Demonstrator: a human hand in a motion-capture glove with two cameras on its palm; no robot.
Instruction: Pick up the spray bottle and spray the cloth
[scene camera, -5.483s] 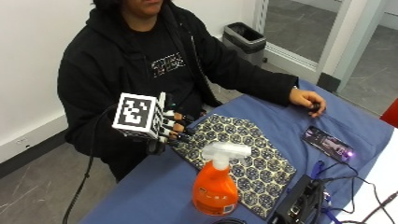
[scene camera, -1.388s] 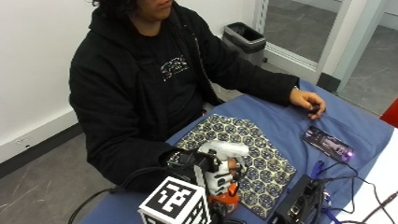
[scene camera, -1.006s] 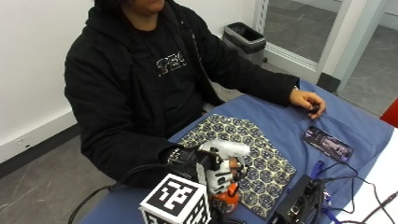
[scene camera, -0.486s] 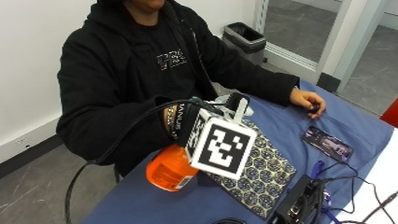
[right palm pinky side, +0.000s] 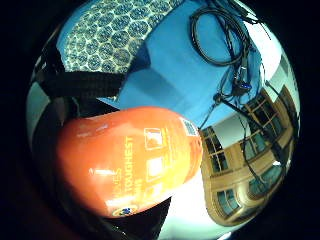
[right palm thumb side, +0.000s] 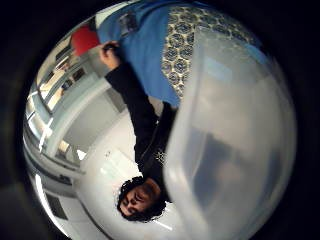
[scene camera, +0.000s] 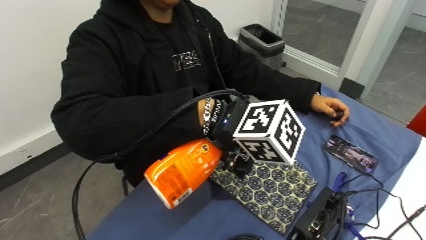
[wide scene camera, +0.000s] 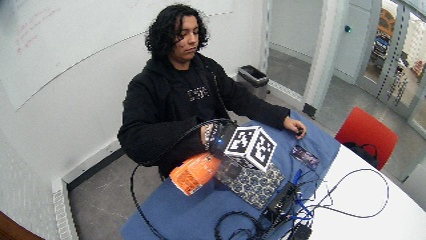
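Observation:
My gloved right hand (scene camera: 223, 122) grips the orange spray bottle (scene camera: 181, 170) by its neck and holds it tilted in the air. Its base points down and away from the cloth, over the table's near edge. The white spray head (right palm thumb side: 235, 140) is close to my palm; in the outside view it is hidden behind the hand. The patterned cloth (scene camera: 273, 187) lies flat on the blue table (scene camera: 200, 220), just below and beside the hand. The bottle's orange body (right palm pinky side: 135, 160) shows near the palm, with the cloth (right palm pinky side: 115, 35) beyond it.
The bare left hand (scene camera: 329, 107) rests on the table's far side. A phone (scene camera: 351, 152) lies past the cloth. A black box (scene camera: 323, 220) and cables (right palm pinky side: 220, 35) sit beside the cloth. A red chair (wide scene camera: 363, 132) and a bin (scene camera: 264, 40) stand off the table.
The hand closed round the upright bottle on the cloth, lifted it off and tipped it onto its side. It now hangs beside the cloth's near end.

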